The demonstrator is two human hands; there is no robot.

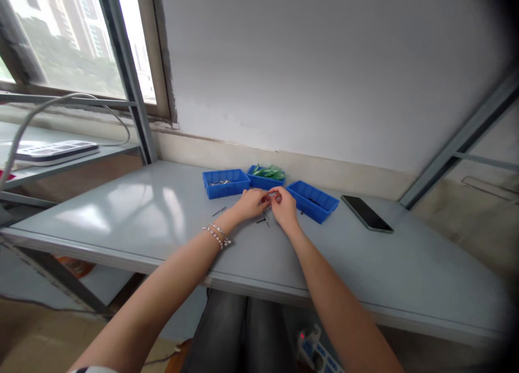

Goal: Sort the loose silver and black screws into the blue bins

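My left hand (253,202) and my right hand (283,205) meet over the grey table, their fingers pinched together around something too small to make out. Just below them, small dark and metallic parts (263,220) lie on the table, and another thin piece (219,211) rests left of my left hand. Behind the hands stand three blue bins: the left bin (227,190) holds metallic pieces, the middle bin (265,184) holds green packets (270,172), and the right bin (320,213) holds small dark parts.
A phone (367,213) lies on the table (194,248) at the right. Metal posts rise at both sides, before the wall. A white device (57,152) sits on another table at the left, near a cable. A power strip (318,357) is below the table.
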